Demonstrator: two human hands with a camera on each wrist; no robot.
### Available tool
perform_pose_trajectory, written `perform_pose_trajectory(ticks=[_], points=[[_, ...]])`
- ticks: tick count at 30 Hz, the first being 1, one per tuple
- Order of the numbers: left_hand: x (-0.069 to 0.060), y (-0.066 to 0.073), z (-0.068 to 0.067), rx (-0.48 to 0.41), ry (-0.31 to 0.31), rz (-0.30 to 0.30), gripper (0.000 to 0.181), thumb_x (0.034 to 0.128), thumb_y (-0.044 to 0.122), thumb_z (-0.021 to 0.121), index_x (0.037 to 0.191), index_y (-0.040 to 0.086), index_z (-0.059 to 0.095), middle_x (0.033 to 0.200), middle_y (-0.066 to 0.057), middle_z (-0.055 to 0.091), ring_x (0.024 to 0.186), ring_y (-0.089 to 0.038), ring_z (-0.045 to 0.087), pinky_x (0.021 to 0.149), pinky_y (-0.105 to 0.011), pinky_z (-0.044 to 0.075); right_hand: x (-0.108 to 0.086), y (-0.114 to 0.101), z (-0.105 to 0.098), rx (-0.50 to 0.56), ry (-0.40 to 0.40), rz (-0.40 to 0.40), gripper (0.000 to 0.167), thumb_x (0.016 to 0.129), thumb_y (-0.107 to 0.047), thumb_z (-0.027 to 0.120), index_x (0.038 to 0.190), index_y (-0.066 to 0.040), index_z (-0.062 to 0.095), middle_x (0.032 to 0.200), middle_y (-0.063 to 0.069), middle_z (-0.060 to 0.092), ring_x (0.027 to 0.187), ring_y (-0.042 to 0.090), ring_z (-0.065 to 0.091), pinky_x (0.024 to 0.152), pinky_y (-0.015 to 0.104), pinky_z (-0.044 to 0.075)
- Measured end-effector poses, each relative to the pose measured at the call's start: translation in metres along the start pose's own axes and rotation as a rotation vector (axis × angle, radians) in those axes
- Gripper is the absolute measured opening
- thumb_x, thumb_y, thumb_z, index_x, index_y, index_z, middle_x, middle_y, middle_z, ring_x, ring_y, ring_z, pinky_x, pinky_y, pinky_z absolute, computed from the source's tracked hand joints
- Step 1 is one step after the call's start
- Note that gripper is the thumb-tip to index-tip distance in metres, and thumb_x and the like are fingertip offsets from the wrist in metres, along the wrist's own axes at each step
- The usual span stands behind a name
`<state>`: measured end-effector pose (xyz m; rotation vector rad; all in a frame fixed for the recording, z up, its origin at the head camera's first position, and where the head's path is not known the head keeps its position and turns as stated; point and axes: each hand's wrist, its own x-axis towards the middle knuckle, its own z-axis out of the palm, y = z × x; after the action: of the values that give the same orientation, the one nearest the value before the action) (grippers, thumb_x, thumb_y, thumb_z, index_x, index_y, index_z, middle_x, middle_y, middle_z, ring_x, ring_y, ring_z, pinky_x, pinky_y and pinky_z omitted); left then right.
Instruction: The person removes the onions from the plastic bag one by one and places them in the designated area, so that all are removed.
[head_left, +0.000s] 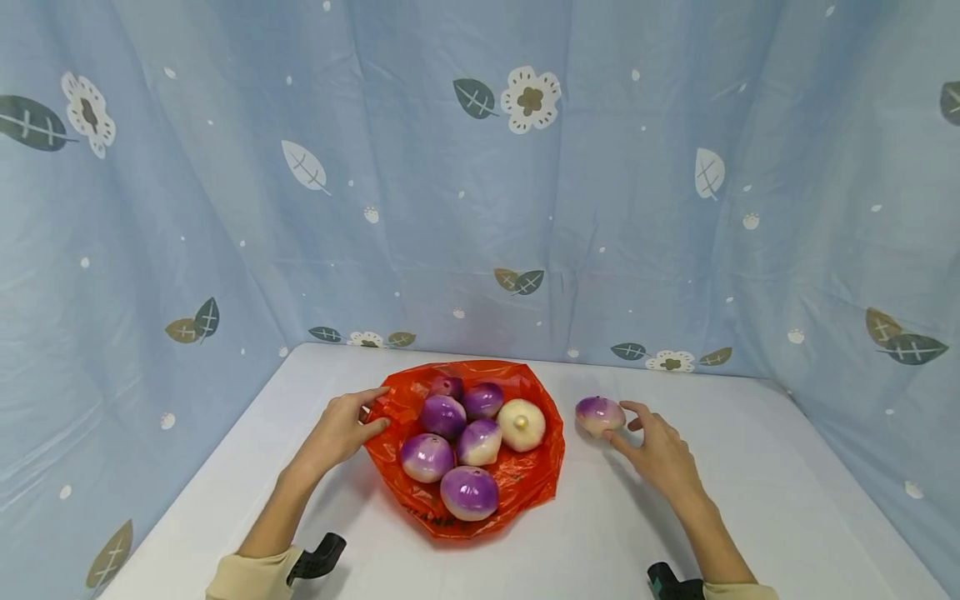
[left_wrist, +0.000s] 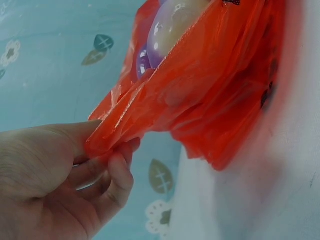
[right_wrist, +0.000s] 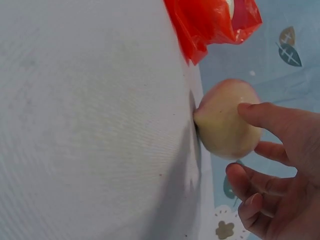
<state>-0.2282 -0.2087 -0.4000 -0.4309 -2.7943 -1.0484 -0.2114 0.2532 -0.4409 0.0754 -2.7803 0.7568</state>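
Note:
A red plastic bag (head_left: 525, 483) lies spread open on the white table, holding several purple-and-white turnips (head_left: 468, 493). At its left edge the left hand (head_left: 337, 427) pinches the bag's rim; the left wrist view shows the thumb and fingers of that hand (left_wrist: 65, 175) on the red plastic (left_wrist: 200, 75). Right of the bag, a single turnip (head_left: 600, 416) rests on the table. The right hand (head_left: 663, 458) has its thumb and a finger around this turnip's right side. In the right wrist view, the thumb of the right hand (right_wrist: 285, 165) touches the pale turnip (right_wrist: 227, 120), other fingers curved below.
The white table (head_left: 787, 483) extends to both sides of the bag. A blue curtain (head_left: 420, 208) with leaves and flowers stands behind and beside it. Black straps or mounts (head_left: 318, 557) sit at both wrists, by the beige sleeves (head_left: 251, 575).

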Motion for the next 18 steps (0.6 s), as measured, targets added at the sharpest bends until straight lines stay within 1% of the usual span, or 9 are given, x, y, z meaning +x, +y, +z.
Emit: perform_pose_trajectory(ticks=[1, 3, 5, 6, 8, 10, 14, 18], points=[[0.000, 0.000, 0.000, 0.002, 0.002, 0.002, 0.047, 0.0866, 0.005, 0.070, 0.131, -0.003, 0.059, 0.098, -0.017, 0.070, 0.070, -0.015, 0.055, 0.054, -0.020, 0.050, 0.000, 0.000, -0.001, -0.005, 0.001, -0.002, 0.061, 0.086, -0.036, 0.073, 0.136, -0.008, 0.052, 0.109, 0.020, 0.068, 0.098, 0.039, 0.064, 0.069, 0.052, 0.053], [0.000, -0.001, -0.001, 0.006, 0.009, 0.003, 0.047, 0.0862, 0.006, 0.070, 0.131, -0.002, 0.059, 0.096, -0.017, 0.070, 0.068, -0.015, 0.055, 0.053, -0.020, 0.049, 0.001, -0.001, -0.002, -0.010, 0.004, -0.006, 0.062, 0.085, -0.035, 0.074, 0.136, -0.008, 0.052, 0.110, 0.020, 0.068, 0.094, 0.036, 0.063, 0.068, 0.049, 0.053], [0.001, -0.002, -0.001, 0.011, 0.017, 0.003, 0.047, 0.0857, 0.006, 0.071, 0.131, -0.002, 0.060, 0.094, -0.016, 0.070, 0.067, -0.015, 0.054, 0.052, -0.020, 0.048, 0.002, -0.002, -0.004, -0.010, 0.004, -0.014, 0.062, 0.085, -0.034, 0.074, 0.137, -0.008, 0.051, 0.111, 0.020, 0.068, 0.088, 0.031, 0.062, 0.065, 0.043, 0.051], [0.001, -0.002, -0.001, 0.015, 0.018, 0.010, 0.047, 0.0855, 0.005, 0.071, 0.130, -0.003, 0.060, 0.094, -0.016, 0.070, 0.067, -0.014, 0.055, 0.052, -0.020, 0.048, 0.002, -0.002, -0.004, -0.011, 0.004, -0.017, 0.062, 0.085, -0.034, 0.074, 0.137, -0.009, 0.051, 0.111, 0.020, 0.068, 0.085, 0.029, 0.061, 0.063, 0.040, 0.050], [0.000, -0.002, -0.001, 0.011, 0.017, 0.004, 0.047, 0.0853, 0.005, 0.071, 0.130, -0.002, 0.060, 0.093, -0.016, 0.070, 0.066, -0.014, 0.054, 0.052, -0.020, 0.048, 0.002, -0.003, -0.005, -0.009, 0.000, -0.019, 0.062, 0.085, -0.033, 0.075, 0.137, -0.009, 0.051, 0.111, 0.020, 0.067, 0.079, 0.023, 0.058, 0.059, 0.033, 0.046], [0.000, -0.002, -0.001, 0.004, 0.011, 0.000, 0.048, 0.0854, 0.005, 0.071, 0.131, -0.003, 0.059, 0.094, -0.016, 0.070, 0.067, -0.014, 0.055, 0.052, -0.020, 0.049, 0.002, -0.005, -0.006, -0.012, -0.001, -0.019, 0.062, 0.085, -0.033, 0.075, 0.138, -0.009, 0.051, 0.112, 0.020, 0.067, 0.075, 0.020, 0.056, 0.057, 0.030, 0.044], [0.000, -0.001, -0.001, 0.001, 0.003, -0.003, 0.048, 0.0860, 0.006, 0.071, 0.132, -0.003, 0.059, 0.093, -0.015, 0.069, 0.067, -0.014, 0.055, 0.053, -0.020, 0.050, 0.002, -0.008, -0.008, -0.017, 0.005, -0.022, 0.062, 0.084, -0.032, 0.075, 0.137, -0.010, 0.051, 0.111, 0.020, 0.067, 0.070, 0.018, 0.053, 0.055, 0.028, 0.043], [0.000, -0.003, -0.003, 0.021, 0.015, 0.005, 0.047, 0.0859, 0.006, 0.071, 0.131, -0.002, 0.060, 0.091, -0.014, 0.069, 0.066, -0.014, 0.053, 0.051, -0.021, 0.047, 0.001, -0.012, -0.010, -0.018, 0.012, -0.027, 0.062, 0.084, -0.032, 0.076, 0.137, -0.010, 0.052, 0.111, 0.020, 0.067, 0.069, 0.018, 0.053, 0.055, 0.027, 0.043]])
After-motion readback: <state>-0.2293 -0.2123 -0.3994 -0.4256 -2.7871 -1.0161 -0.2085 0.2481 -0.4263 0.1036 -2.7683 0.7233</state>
